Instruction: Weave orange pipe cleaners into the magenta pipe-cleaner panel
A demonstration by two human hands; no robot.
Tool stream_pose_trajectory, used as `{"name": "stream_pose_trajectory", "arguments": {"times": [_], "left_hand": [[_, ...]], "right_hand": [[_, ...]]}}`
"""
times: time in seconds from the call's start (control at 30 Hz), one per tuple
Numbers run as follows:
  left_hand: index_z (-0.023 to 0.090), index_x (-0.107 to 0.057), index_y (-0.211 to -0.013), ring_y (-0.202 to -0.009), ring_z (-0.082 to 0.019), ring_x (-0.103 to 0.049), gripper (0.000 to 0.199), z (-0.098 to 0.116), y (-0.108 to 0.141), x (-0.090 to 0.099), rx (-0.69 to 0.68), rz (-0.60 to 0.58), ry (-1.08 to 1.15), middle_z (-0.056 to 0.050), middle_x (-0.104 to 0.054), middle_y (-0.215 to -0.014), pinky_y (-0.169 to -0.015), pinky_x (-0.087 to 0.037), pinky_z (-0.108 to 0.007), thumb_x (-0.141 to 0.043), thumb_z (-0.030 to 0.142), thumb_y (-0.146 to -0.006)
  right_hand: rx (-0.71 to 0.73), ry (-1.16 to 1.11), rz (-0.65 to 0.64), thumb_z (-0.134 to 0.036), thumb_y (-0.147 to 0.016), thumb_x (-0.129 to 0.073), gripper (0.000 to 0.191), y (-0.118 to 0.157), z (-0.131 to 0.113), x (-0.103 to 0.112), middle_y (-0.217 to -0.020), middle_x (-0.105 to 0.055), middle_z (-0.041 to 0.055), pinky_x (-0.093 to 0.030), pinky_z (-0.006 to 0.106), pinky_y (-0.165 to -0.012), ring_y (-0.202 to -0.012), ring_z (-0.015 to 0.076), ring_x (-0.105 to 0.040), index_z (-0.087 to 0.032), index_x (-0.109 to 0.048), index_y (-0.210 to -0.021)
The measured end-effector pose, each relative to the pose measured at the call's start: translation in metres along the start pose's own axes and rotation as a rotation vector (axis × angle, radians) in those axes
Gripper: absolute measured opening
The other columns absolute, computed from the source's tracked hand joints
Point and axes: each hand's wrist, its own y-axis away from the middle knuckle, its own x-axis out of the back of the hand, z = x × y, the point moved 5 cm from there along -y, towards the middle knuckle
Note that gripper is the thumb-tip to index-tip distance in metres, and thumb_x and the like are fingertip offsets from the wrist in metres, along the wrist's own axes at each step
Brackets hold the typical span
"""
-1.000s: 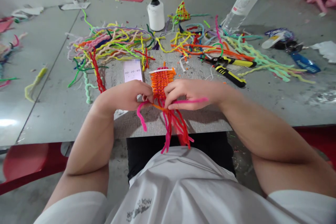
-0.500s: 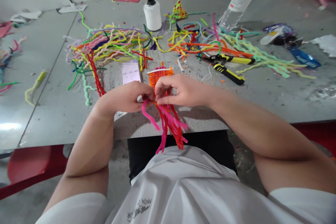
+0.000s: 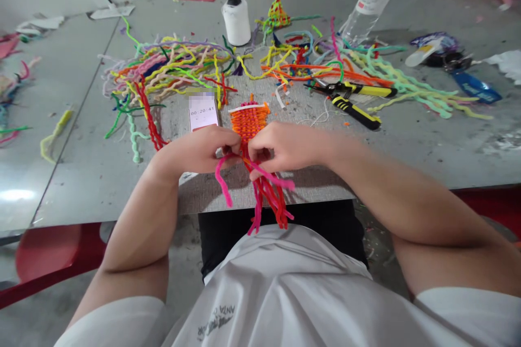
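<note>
A woven piece of orange and pink pipe cleaners (image 3: 249, 119) lies on the table's near side, a white strip across its far end. Loose red and pink pipe cleaners (image 3: 266, 195) hang from its near end past the table edge. My left hand (image 3: 209, 147) is closed on the woven piece's left near edge, and a bright pink stem (image 3: 222, 180) sticks out below those fingers. At the right near edge, my right hand (image 3: 280, 147) has its fingers curled in a pinch beside another pink end (image 3: 279, 180). Fingers partly hide the weave between the hands.
A phone (image 3: 202, 113) showing a timer lies beside my left hand. Beyond are a pipe-cleaner heap (image 3: 171, 68), a white thread spool (image 3: 236, 21) and a clear bottle (image 3: 372, 2). Yellow-black pliers (image 3: 354, 100) rest at right, near pale green stems (image 3: 411, 81).
My right hand has shifted slightly right and down, uncovering more of the weave. The left pink end has swung left and lower; the right one now stretches out to the right.
</note>
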Motion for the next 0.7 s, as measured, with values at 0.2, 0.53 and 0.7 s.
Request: {"name": "stream_pose_trajectory", "arguments": {"times": [0.2,0.53,0.7], "left_hand": [[0.018,-0.067,-0.091,-0.071,-0.014,-0.058,0.011,0.002,-0.002,-0.001,-0.012,0.03,-0.007,-0.002,-0.067,-0.081,-0.07,-0.044,-0.026,-0.062,0.027,-0.096],[0.019,-0.073,-0.098,-0.075,-0.014,-0.059,0.013,0.002,-0.003,0.001,-0.032,0.054,0.062,-0.005,-0.069,-0.09,-0.071,-0.047,-0.025,-0.065,0.03,-0.097],[0.024,-0.079,-0.094,-0.087,-0.018,-0.066,0.016,-0.002,-0.005,-0.004,-0.023,0.082,0.059,-0.008,-0.07,-0.1,-0.077,-0.052,-0.027,-0.072,0.039,-0.095]], "right_hand": [[-0.041,-0.114,0.215,-0.042,-0.094,-0.077,0.026,-0.001,-0.006,-0.001,-0.078,-0.07,0.001,-0.038,0.029,-0.069,-0.069,0.0141,-0.057,-0.016,-0.072,-0.091],[-0.24,-0.403,0.229,-0.017,-0.082,-0.076,0.017,0.001,-0.006,-0.013,-0.077,-0.066,-0.0009,-0.043,0.028,-0.064,-0.069,0.0142,-0.058,-0.019,-0.06,-0.088],[-0.106,-0.316,0.127,-0.014,-0.083,-0.071,0.034,0.002,-0.011,-0.005,-0.073,-0.054,-0.0056,-0.034,0.027,-0.061,-0.065,0.0103,-0.045,-0.023,-0.04,-0.076]]}}
